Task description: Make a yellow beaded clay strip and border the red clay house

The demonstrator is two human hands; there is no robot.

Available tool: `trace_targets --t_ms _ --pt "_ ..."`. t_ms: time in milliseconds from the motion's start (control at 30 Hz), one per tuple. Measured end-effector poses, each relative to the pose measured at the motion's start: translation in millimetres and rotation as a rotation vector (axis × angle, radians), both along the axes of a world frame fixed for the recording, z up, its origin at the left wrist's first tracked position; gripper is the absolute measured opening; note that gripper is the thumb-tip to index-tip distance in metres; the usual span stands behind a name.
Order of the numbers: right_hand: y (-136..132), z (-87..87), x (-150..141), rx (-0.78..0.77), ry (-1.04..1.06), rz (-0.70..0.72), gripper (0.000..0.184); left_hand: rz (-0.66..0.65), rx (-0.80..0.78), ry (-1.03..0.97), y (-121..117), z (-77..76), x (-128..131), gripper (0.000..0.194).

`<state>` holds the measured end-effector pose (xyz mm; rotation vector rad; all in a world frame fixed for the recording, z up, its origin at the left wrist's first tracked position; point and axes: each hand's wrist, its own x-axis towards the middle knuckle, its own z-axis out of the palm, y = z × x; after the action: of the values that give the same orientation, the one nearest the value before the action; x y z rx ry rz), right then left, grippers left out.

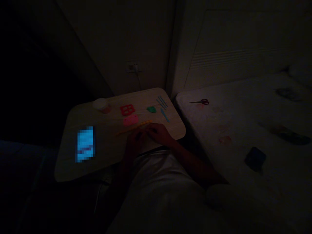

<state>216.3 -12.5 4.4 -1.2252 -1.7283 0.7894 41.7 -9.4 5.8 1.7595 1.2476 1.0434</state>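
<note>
The scene is very dark. My left hand [135,139] and my right hand [158,134] meet close together over the front of a small wooden table [107,162]. Fingers on both are curled in, and whatever they pinch is too dark to make out. Just beyond them lies a long, thin, bumpy orange-yellow strip [126,131], partly behind the hands. Farther back are a pink flat piece [131,120], a red window-like frame [123,112] and a green lump [151,109]. A blue plastic knife [164,115] rests to the right, below several thin blue-green sticks [162,102].
A whitish tub [100,104] stands at the table's back left, and a glowing blurred screen [85,144] lies at the left. On the pale surface to the right are scissors [201,102] and a dark blue object [255,158]. A plugged socket [133,67] is on the wall.
</note>
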Motion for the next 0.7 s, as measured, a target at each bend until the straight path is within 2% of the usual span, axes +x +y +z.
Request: trace_targets --t_ms 700 --pt "0.2 -1.0 -0.1 0.007 0.021 0.007 0.02 -0.02 -0.004 0.015 -0.5 2.6 0.1 0.025"
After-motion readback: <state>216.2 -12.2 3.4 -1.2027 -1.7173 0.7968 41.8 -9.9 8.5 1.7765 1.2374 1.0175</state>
